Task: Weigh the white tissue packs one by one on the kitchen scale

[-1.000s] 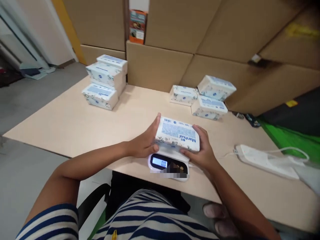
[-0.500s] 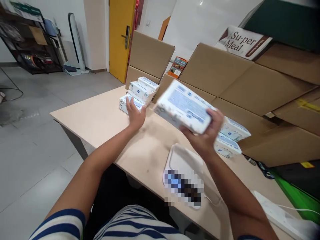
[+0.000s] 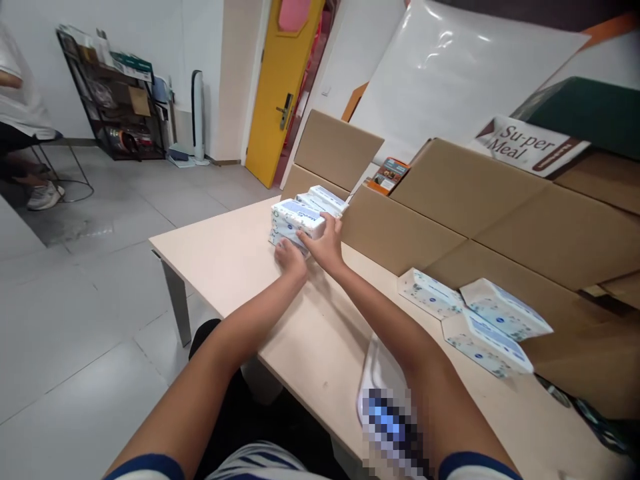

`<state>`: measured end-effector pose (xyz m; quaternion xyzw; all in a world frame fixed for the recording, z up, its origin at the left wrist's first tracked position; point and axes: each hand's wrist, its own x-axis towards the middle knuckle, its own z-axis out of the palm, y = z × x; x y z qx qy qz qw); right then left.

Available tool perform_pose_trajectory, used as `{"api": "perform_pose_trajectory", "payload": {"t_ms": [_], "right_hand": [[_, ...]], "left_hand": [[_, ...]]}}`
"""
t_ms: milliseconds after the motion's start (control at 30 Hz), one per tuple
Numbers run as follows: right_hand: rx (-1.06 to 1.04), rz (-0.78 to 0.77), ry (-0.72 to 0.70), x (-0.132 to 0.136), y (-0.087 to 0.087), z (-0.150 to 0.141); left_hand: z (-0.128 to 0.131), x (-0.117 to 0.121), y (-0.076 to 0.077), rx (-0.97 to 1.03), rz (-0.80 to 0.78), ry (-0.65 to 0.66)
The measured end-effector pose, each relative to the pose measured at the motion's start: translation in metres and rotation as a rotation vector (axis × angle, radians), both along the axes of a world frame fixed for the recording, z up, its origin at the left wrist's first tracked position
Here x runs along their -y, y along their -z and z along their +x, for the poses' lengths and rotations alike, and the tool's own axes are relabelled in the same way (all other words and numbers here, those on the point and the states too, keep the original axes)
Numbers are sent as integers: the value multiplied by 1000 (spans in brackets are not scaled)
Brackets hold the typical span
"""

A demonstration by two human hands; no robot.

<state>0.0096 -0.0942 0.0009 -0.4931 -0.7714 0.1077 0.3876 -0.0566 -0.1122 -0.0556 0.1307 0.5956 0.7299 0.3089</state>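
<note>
My right hand [image 3: 326, 245] grips the right end of a white tissue pack [image 3: 291, 212] with blue printing, thumb on its front face and fingers over the far side. This pack sits at the front of the tissue pack stack [image 3: 327, 195] at the table's far left. Below it, my left hand [image 3: 291, 259] is closed against the lower front of the packs, its fingers curled and slightly blurred; part of the lower pack is hidden behind it. The white digital scale [image 3: 383, 367] lies near the front edge, partly covered by my right forearm, its display pixelated.
Several tissue packs [image 3: 487, 340] stand at the right of the table [image 3: 320, 347]. Cardboard boxes [image 3: 440, 200] line its back edge. Beyond are a yellow door [image 3: 277, 100], a dark shelf [image 3: 113, 100] and a seated person [image 3: 25, 100] at the far left.
My right hand has carried the tissue pack from above the scale left to the stack. My left hand's spread fingers have drawn in lower at the stack's front. The view has turned left.
</note>
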Motion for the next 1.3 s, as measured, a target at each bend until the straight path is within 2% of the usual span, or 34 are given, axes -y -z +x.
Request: {"api": "perform_pose_trajectory", "payload": {"t_ms": [100,200,367,567,667,767,867,1100,1200,1300], "right_hand": [[73,-12,20,3,3,5],[151,1,46,9,2,11],[377,1,88,12,-6,13],[303,-28,70,9,-13,3],[276,-22,43,12,-13,16],[273,37,17,11,-8,52],[256,88,70,-1,-3,111],[140,-52,506,-49,-4,267],[147,-142,604,-52,5,303],[193,-190,608,-46,21,309]], "left_hand": [[6,10,-10,20,-88,32],[13,20,-18,-56,-83,88],[15,28,-22,-180,-99,176],[4,18,-19,-327,-200,204],[1,14,-19,-413,-239,206],[2,11,-19,-503,-257,205],[3,8,-16,-586,-258,195],[-1,-8,-6,-647,-211,140],[-4,-13,0,-630,-186,105],[-7,-15,6,-620,-167,83]]}}
